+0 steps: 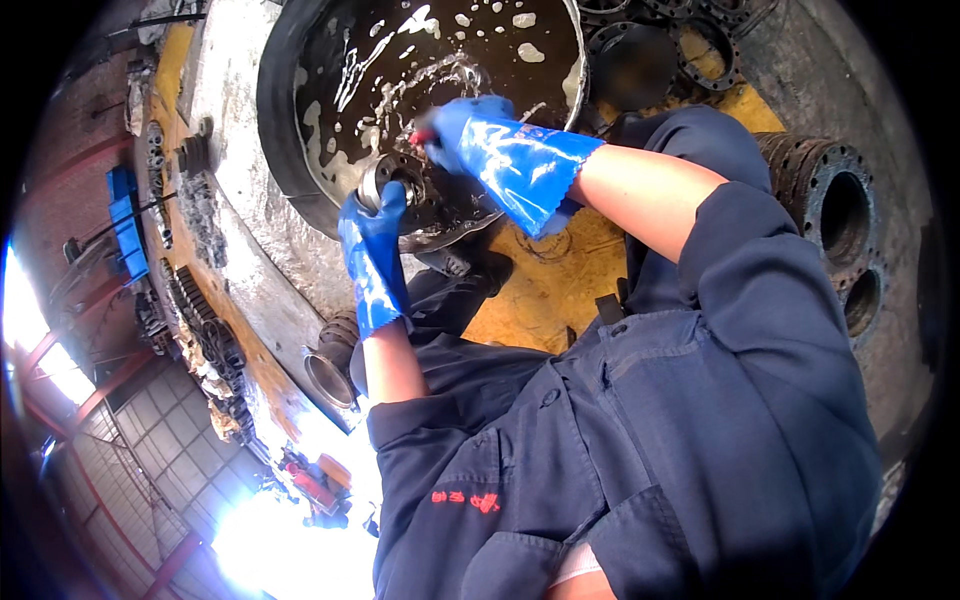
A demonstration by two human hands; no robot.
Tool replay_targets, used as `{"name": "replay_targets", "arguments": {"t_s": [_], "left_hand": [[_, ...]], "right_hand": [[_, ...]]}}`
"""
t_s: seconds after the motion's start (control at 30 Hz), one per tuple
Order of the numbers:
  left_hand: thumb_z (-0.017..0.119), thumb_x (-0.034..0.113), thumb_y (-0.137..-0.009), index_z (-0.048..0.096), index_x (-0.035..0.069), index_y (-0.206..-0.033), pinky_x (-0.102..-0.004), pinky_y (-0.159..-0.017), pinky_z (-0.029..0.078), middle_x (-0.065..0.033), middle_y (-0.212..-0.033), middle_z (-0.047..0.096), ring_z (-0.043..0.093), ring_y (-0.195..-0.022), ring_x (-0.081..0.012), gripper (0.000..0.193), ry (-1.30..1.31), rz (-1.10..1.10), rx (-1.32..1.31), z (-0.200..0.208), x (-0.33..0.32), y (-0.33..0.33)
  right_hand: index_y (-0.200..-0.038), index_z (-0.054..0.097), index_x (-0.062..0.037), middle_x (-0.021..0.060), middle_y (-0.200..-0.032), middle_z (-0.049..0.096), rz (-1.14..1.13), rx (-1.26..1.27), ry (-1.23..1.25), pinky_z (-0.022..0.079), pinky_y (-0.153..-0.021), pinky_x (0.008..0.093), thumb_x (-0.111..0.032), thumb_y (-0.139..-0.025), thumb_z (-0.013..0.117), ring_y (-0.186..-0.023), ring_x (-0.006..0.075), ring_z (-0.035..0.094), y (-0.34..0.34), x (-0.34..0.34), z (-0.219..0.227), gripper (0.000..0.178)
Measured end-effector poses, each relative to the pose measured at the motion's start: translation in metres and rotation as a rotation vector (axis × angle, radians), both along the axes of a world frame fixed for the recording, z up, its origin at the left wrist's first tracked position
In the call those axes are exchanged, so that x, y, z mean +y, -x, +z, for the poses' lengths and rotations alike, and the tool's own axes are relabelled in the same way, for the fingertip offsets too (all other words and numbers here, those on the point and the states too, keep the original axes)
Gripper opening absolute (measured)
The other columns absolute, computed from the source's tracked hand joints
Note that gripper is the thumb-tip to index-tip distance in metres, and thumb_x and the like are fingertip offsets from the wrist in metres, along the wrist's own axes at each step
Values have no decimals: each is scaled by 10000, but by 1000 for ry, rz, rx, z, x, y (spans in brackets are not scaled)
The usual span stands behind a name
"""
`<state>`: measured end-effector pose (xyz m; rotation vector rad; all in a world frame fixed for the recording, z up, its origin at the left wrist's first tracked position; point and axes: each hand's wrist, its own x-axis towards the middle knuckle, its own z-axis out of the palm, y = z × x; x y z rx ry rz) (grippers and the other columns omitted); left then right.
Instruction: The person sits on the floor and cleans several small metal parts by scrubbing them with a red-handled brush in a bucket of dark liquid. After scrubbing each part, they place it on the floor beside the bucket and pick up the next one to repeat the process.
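Note:
In a blue rubber glove, my left hand (374,232) is closed around a round metal flange-like part (371,184), its thumb on the near side. The part is held over the near left side of a large round tub (279,120) of dark, foamy liquid (465,55). My right hand (472,132), gloved the same way, is closed on a small red-handled tool (424,136) just above and to the right of the part. Motion blurs the tool's head, so its kind cannot be made out.
Rusty flanged rings (708,52) lie right of the tub, and thick flanged cylinders (840,200) stand further right. A metal collar (331,372) sits left of my knee. Along the left runs a bench edge with chains and parts (200,320). Yellow flooring (560,290) shows below the tub.

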<state>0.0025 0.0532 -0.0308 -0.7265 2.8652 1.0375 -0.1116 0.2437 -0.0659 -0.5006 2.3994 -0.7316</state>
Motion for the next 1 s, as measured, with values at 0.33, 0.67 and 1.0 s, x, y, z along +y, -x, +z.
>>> {"name": "replay_targets", "arguments": {"t_s": [0.33, 0.67, 1.0], "left_hand": [[763, 363, -901, 749, -70, -1056, -360, -757, 542, -130, -897, 751, 671, -800, -187, 460, -76, -147, -130, 37, 8, 28], [759, 351, -896, 750, -66, -1050, -355, -764, 533, -115, -898, 753, 666, -790, -185, 444, -84, -115, -189, 49, 16, 26], [783, 337, -887, 741, -58, -1132, -335, -732, 543, -105, -929, 752, 667, -780, -173, 467, -246, -116, -40, 29, -1, 18]], "right_hand": [[-1094, 744, -147, 89, -957, 755, -215, -249, 627, 563, -877, 377, -354, -914, 749, -942, 255, 726, -24, -8, -14, 275], [-1081, 730, 11, 191, -990, 727, -54, -548, 616, 498, -897, 393, -402, -856, 694, -938, 262, 676, -15, 29, 29, 471], [-1185, 748, -65, 216, -1137, 752, -103, -439, 522, 538, -955, 420, -480, -913, 590, -1060, 338, 718, -2, 19, 2, 521]]}}
